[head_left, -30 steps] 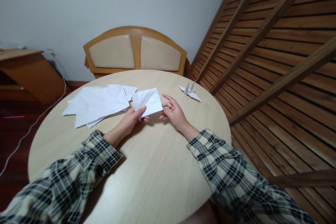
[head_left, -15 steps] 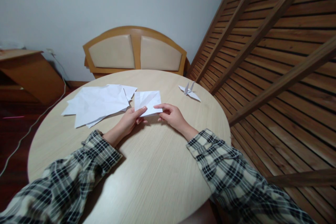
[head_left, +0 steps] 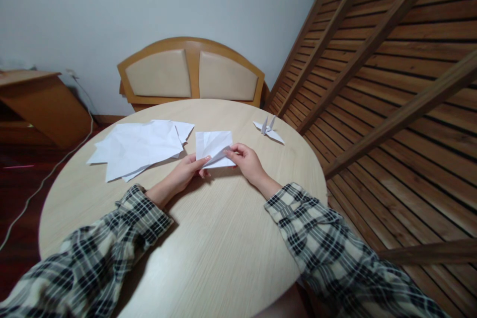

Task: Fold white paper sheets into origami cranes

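Observation:
A creased white sheet of paper [head_left: 210,141] lies near the middle of the round wooden table [head_left: 208,238]. My left hand [head_left: 186,173] pinches the sheet's near left corner. My right hand [head_left: 246,161] pinches its near right corner and has lifted that edge into a fold over the sheet. Both arms wear plaid sleeves.
A loose pile of white sheets [head_left: 137,146] lies to the left of my hands. A folded paper crane [head_left: 269,129] stands at the table's far right. A wooden chair [head_left: 192,73] is behind the table, slatted wooden frames [head_left: 391,84] lean on the right, and a cable [head_left: 48,169] runs along the floor at left.
The sheet came down from being held up to lying on the table. My right hand closed from open fingers onto its near right edge and lifted that edge into a fold.

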Available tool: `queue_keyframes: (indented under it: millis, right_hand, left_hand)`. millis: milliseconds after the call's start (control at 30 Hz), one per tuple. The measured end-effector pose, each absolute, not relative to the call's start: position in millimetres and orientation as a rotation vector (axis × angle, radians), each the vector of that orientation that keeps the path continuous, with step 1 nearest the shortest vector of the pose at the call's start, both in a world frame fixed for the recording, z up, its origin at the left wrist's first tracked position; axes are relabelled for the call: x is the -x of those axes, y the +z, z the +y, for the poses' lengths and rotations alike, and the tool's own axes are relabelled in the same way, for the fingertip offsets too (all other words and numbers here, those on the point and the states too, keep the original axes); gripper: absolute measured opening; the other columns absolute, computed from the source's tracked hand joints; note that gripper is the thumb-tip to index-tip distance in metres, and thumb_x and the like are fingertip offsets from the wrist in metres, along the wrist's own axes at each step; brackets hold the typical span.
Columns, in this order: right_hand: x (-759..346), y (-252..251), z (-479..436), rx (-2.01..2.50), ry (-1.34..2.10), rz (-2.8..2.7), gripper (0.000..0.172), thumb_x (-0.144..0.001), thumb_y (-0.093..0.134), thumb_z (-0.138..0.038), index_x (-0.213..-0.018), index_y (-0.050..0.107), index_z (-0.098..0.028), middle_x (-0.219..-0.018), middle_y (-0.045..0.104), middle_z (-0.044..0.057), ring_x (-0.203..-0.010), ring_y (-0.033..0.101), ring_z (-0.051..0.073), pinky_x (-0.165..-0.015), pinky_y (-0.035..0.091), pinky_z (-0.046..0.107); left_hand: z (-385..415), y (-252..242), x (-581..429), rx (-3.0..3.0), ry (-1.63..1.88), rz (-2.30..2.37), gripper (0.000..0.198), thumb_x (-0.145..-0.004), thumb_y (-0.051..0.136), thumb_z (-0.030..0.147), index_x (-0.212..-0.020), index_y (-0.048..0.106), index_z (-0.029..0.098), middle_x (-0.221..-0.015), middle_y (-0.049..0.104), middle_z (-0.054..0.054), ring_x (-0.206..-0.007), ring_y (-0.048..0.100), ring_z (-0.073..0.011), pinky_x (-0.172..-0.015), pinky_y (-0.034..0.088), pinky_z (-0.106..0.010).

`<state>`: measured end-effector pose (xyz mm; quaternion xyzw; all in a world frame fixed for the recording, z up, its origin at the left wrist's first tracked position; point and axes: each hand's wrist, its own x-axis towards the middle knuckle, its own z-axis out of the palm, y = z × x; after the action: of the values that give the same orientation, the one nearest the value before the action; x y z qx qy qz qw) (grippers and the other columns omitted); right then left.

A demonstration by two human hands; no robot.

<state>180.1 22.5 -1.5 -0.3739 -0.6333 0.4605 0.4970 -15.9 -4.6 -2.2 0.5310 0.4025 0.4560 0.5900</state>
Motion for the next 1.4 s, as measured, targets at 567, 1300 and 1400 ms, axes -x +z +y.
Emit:
queue_keyframes:
  millis: [567,1300,1400]
  right_hand:
    - [-182.6,-4.4,28.1,0.917,1.027,-1.444,0.032,-0.074,0.071,-0.044,-0.08,0.049,-0.022,-0.068,0.051,-0.004,-0.06,0.047,0.011,-0.056,0.037,0.025]
    - [-182.3,-5.5,25.6,0.879,0.947,-1.478,0.023,-0.085,0.06,-0.041,-0.087,0.045,-0.024,-0.06,0.055,-0.005,-0.051,0.046,0.011,-0.048,0.029,0.024]
    - [-183.1,-7.2,26.8,0.896,0.926,-1.467,0.023,-0.085,0.06,-0.041,-0.088,0.044,-0.024,-0.061,0.058,-0.004,-0.05,0.046,0.012,-0.047,0.029,0.024]
  left_hand:
    - [-14.5,8.9,11.6,-1.413,0.97,0.959,0.028,-0.084,0.06,0.039,-0.067,0.058,0.017,-0.057,0.053,-0.001,-0.051,0.044,-0.0114,-0.051,0.036,-0.026]
    - [-13.0,8.3,11.2,-1.54,0.906,1.057,0.027,-0.082,0.061,0.038,-0.066,0.055,0.017,-0.058,0.055,-0.001,-0.054,0.046,-0.0113,-0.055,0.037,-0.026]
    - [-12.9,8.4,10.9,-1.54,0.895,1.037,0.025,-0.082,0.062,0.036,-0.068,0.055,0.017,-0.059,0.055,0.0,-0.055,0.047,-0.0113,-0.056,0.038,-0.026]
